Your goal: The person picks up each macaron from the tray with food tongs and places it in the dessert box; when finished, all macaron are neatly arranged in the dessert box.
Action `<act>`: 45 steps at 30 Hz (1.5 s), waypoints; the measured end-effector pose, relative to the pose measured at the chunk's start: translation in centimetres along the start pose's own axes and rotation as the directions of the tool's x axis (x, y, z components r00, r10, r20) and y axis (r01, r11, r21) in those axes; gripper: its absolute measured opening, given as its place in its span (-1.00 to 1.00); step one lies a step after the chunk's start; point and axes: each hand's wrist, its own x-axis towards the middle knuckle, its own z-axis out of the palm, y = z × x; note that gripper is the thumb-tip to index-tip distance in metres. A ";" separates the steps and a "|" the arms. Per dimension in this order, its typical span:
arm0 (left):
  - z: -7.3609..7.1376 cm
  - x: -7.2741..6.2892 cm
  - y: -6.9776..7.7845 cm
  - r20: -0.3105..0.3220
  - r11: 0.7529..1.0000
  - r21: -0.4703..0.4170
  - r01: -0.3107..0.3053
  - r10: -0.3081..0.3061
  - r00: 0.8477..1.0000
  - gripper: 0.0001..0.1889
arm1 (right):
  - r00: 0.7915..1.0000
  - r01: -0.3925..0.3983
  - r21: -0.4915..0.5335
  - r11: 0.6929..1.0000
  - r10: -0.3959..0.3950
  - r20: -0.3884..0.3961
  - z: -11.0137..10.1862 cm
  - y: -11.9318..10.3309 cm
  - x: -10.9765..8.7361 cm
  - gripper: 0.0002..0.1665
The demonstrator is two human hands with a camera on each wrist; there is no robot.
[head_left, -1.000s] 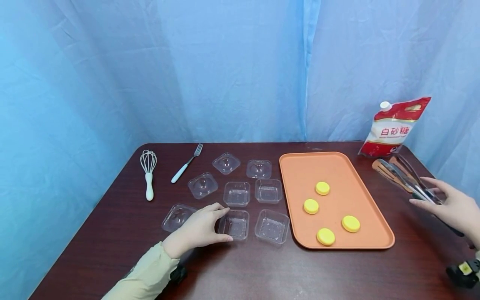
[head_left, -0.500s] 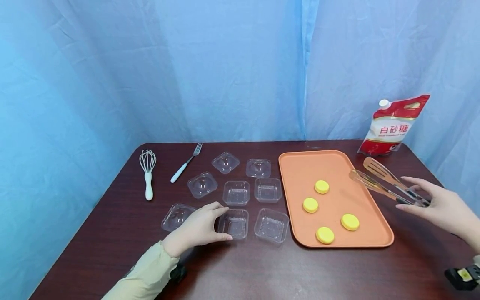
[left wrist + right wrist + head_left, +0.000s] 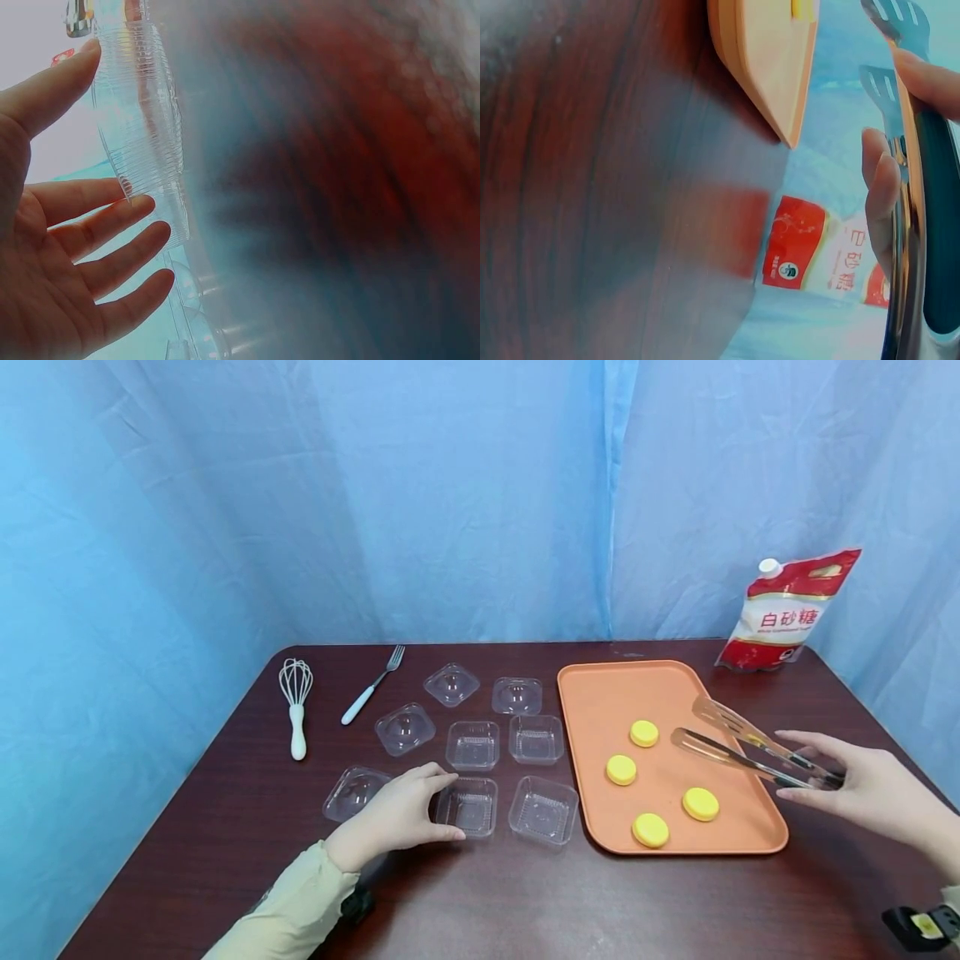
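Observation:
My left hand (image 3: 401, 814) steadies a clear plastic box (image 3: 474, 810), thumb at its near corner and index finger at its far left corner. The left wrist view shows the ribbed wall of this plastic box (image 3: 142, 112) between thumb and index finger, the other fingers spread. With my right hand (image 3: 870, 785) I grip a pair of tongs (image 3: 738, 758) with slotted ends, spread apart over the right part of an orange tray (image 3: 611, 693). Several yellow round pieces (image 3: 701, 804) lie on the tray, apart from the tongs. Dark handle (image 3: 939, 225) shows in the right wrist view.
More clear boxes (image 3: 543, 811) stand beside the held one, with several clear domed lids (image 3: 405, 729) behind and left. A whisk (image 3: 297, 718) and a fork (image 3: 372, 686) lie at the back left. A red-and-white sugar bag (image 3: 787, 614) stands at the back right.
My right hand has brought the tongs leftward from the table's right side to above the tray, and their arms have spread. My left hand stays at the same box.

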 end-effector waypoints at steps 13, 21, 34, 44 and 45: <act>-0.1 0.1 0.1 0.010 1.000 -0.010 0.000 0.000 1.000 -0.23 | 0.993 0.114 -0.072 0.991 -0.115 -0.005 0.7 0.3 -2.0 -0.30; -0.1 0.2 0.1 0.015 1.000 -0.019 0.012 -0.012 1.000 -0.22 | 0.988 0.151 -0.067 0.986 -0.154 -0.034 1.0 1.0 -2.8 -0.36; -0.2 0.2 0.0 0.008 1.000 -0.028 0.008 -0.008 1.000 -0.23 | 0.991 0.135 -0.092 0.987 -0.136 -0.005 1.6 1.7 -3.1 -0.34; -0.1 0.2 0.0 0.006 0.999 -0.028 0.017 -0.017 1.000 -0.23 | 0.994 0.080 -0.090 0.993 -0.073 0.079 1.6 1.6 -3.3 -0.29; -0.1 0.2 0.0 0.007 0.999 -0.028 0.018 -0.017 1.000 -0.23 | 0.994 0.081 -0.085 0.993 -0.074 0.086 1.7 1.6 -3.3 -0.30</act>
